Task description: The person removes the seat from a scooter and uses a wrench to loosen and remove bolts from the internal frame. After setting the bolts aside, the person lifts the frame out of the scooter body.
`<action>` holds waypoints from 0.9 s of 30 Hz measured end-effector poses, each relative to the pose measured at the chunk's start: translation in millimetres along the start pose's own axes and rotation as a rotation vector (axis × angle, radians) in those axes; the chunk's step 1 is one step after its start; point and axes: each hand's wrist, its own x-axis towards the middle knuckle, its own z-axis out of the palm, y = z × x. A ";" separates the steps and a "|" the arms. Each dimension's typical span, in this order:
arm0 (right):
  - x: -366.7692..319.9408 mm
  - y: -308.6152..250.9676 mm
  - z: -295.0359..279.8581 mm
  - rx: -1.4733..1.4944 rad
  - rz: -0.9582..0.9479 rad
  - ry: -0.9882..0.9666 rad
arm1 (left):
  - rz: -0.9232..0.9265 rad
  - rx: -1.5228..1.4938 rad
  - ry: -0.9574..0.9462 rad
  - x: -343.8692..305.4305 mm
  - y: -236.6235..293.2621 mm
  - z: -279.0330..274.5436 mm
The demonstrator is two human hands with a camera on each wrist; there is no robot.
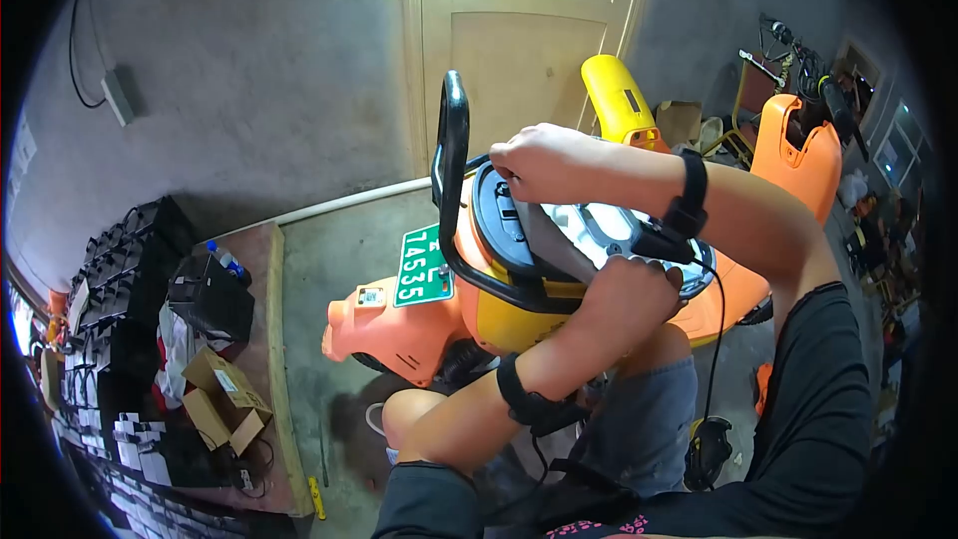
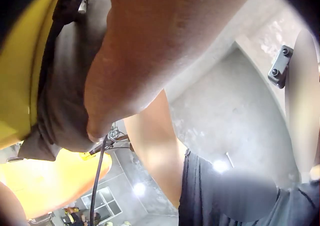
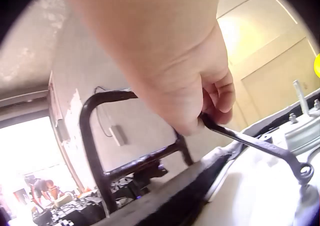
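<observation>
My right hand point(image 1: 547, 162) is above the rear of an orange and yellow scooter point(image 1: 399, 334). In the right wrist view its thumb and fingers pinch one end of a dark ring spanner point(image 3: 250, 142). The spanner's ring end slants down over a pale surface with bolts. My left hand point(image 1: 631, 291) is at the near side of the opening, fingers curled over a soft grey sheet point(image 2: 65, 91). That sheet hangs beside the yellow body in the left wrist view; the left fingertips are mostly hidden. Between the hands is a white panel with holes point(image 1: 604, 230).
A black grab rail point(image 1: 451, 160) rises at the scooter's rear, above a green number plate point(image 1: 424, 265). Black battery-like boxes point(image 1: 130, 260) and an open carton point(image 1: 225, 399) stand to the left. A yellow panel point(image 1: 619, 95) stands behind, near a door point(image 1: 524, 50). Cables hang from both wrists.
</observation>
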 end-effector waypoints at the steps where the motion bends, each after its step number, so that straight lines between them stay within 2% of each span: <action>1: -8.3 -4.8 0.2 -0.036 -0.008 0.014 | -0.006 -0.022 -0.030 -0.8 0.3 -4.4; 2: -18.7 -7.1 -1.7 -0.073 -0.014 0.029 | -0.003 -0.023 -0.032 -2.2 0.9 -3.9; 5: -54.1 -7.3 -12.8 -0.140 -0.053 -0.010 | 0.044 0.010 0.163 -2.5 -3.3 6.8; 8: -90.9 -18.4 -26.3 -0.120 0.057 0.026 | -0.039 -0.038 0.075 -1.2 2.0 -2.4; 10: -107.8 -11.3 -28.0 -0.131 0.080 0.002 | -0.022 -0.065 0.094 -0.2 0.0 -3.3; 12: -124.0 -7.2 -30.5 -0.001 0.212 0.033 | -0.047 -0.076 0.035 -0.8 2.8 -7.2; 14: -134.2 0.3 -42.4 0.040 0.261 -0.029 | -0.062 -0.050 -0.028 0.8 3.4 -9.2; 16: -139.3 3.9 -54.8 0.606 0.663 -0.186 | -0.033 -0.012 0.035 0.0 2.9 -6.0; 18: -145.0 10.1 -55.6 0.624 0.699 -0.209 | -0.035 -0.022 0.043 0.1 3.3 -5.7; 22: -157.3 51.0 -26.1 0.648 0.796 -0.115 | -0.035 -0.045 0.090 -0.2 2.3 -2.4; 26: -149.3 81.7 -17.2 0.791 0.914 -0.023 | -0.043 -0.042 0.084 0.4 3.1 -1.7; 27: -140.8 87.8 -14.5 0.907 1.012 0.019 | -0.047 -0.037 0.085 0.2 3.4 -0.9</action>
